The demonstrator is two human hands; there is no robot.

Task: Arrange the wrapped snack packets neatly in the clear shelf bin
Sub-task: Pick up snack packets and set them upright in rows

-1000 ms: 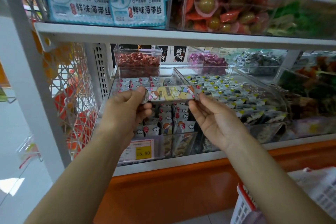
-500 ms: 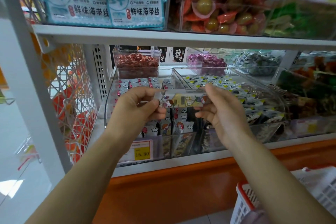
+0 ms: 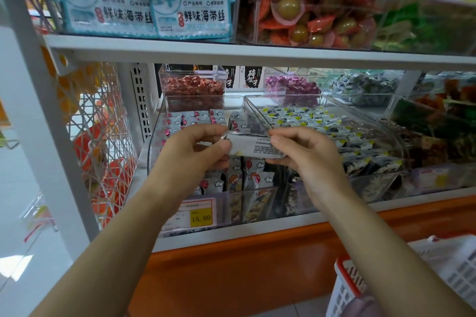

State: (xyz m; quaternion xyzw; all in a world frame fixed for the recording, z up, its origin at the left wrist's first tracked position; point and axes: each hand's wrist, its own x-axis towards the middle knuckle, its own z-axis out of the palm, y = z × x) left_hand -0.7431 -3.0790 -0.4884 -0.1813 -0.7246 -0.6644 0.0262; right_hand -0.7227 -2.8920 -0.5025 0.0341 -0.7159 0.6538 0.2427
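1. Fingers first: the left hand (image 3: 190, 157) pinches one short end of a snack packet (image 3: 255, 148) between thumb and curled fingers. The right hand (image 3: 306, 157) clamps the other end the same way. Both are closed on the wrapper, with nothing slack.
2. The packet hangs level between the two hands with its pale printed back towards the camera. It shows small black text and a crimped silvery seam at the left end. It looks light, flat and crinkly, so I'd say it is easy to bend.
3. It sits above the clear bin (image 3: 154, 157), about midway between the side walls and nearer the front wall than the back.
4. Below it, the stocked packets (image 3: 238, 177) stand upright in rows, with cartoon-and-cloud faces showing.
5. My call is that this is the placing step: one packet in hand, not yet set down.
6. Next it needs turning upright, face matched to the rows, and sliding into a gap. I can't make out which gap from here.
7. A price tag (image 3: 197, 215) fronts the bin at its lower left corner.
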